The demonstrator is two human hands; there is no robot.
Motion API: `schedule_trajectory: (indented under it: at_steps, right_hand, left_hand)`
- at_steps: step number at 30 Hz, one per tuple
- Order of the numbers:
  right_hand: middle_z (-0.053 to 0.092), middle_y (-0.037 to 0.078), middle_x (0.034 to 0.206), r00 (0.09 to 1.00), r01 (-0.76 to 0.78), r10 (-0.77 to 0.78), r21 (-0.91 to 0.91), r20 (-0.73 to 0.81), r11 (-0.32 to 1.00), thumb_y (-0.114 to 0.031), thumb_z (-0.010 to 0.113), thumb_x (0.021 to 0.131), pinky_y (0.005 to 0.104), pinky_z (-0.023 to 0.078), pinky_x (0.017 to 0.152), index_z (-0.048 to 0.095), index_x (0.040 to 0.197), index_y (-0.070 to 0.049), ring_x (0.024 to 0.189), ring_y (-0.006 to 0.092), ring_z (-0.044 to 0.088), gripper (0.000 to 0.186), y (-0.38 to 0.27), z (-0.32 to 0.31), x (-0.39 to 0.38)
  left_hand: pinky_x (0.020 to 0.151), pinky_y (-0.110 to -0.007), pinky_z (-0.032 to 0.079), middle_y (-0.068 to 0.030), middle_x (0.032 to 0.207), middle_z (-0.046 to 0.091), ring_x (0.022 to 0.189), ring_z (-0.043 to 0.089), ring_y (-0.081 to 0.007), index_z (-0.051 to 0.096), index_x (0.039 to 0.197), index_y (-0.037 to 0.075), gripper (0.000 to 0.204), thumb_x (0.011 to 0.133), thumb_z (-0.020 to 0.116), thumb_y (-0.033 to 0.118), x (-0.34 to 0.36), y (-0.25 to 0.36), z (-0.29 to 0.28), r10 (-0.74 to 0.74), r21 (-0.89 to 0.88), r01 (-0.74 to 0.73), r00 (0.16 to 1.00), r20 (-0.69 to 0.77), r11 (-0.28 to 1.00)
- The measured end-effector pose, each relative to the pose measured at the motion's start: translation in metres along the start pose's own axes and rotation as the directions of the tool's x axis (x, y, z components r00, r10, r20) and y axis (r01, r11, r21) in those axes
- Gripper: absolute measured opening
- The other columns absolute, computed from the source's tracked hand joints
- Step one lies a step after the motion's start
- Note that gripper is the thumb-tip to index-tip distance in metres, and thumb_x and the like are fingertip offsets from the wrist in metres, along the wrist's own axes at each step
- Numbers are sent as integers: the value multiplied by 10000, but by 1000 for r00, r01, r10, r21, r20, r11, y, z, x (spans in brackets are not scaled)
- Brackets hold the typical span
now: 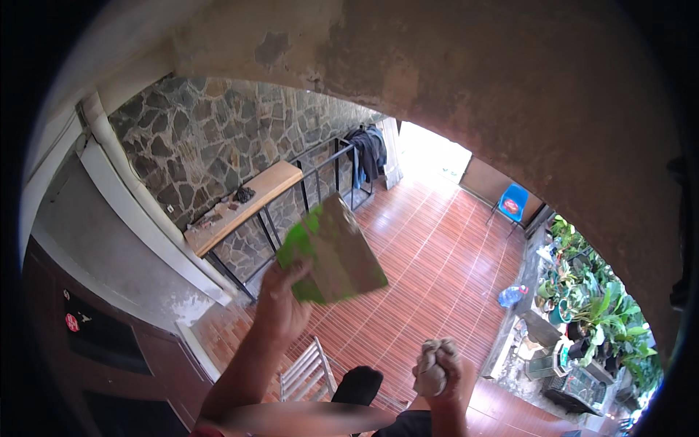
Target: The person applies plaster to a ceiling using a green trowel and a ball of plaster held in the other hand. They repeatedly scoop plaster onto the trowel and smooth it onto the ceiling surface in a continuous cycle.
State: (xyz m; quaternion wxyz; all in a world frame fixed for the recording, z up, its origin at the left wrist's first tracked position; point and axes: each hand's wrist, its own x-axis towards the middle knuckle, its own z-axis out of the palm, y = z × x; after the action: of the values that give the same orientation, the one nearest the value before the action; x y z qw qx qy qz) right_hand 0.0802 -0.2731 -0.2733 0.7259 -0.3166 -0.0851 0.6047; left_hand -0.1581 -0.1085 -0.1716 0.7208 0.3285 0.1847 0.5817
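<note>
Green-brown panel [346, 251] (flat), rumpled lump [429, 379].

Head-high fisheye, apparently forward and down

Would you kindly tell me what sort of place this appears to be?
It looks like a covered porch or terrace, probably of a house: a tiled floor runs beside a stone-faced wall, with leafy plants along the opposite edge.

Nothing is legible: a red sticker [71, 322] on the door [154, 348] at eight o'clock, a red mark [512, 207] on the blue chair [516, 192] at three.
</note>
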Motion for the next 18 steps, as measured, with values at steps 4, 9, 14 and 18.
schedule_trajectory:
  at_steps: [4,9,14,18]
  right_hand:
    - [584,99,969,997,-75,74,-24,-35,997,-94,589,848,310,517,583,515,1001,-118,697,182,594,171,45,-41,-2]
    - [597,101,955,994,62,-90,-345,-68,937,-91,560,832,285,520,652,536,1032,-57,749,180,601,204,72,-66,-17]
    - [614,114,999,988,-116,112,-35,-106,993,-56,532,836,300,525,773,533,1080,-21,882,190,607,247,69,-91,-20]
    - [606,114,989,979,-121,116,-16,-168,993,-58,528,845,294,516,799,529,1076,-17,907,193,601,235,80,-112,-17]
  left_hand:
    - [871,-327,458,-60,1069,605,964,580,-160,572,1173,23,343,870,658,158,69,30,3,459,368,-390,881,-118,844]
    - [666,-343,456,-128,802,625,701,584,-193,581,928,-58,194,917,559,134,155,60,13,862,837,-539,463,204,92]
    - [720,-398,504,-242,874,662,775,659,-351,594,1073,-80,240,889,549,67,194,66,37,852,921,-376,444,277,-104]
    - [676,-468,524,-252,832,667,781,672,-403,604,1097,-59,262,864,531,33,207,49,56,849,891,-363,344,401,-274]
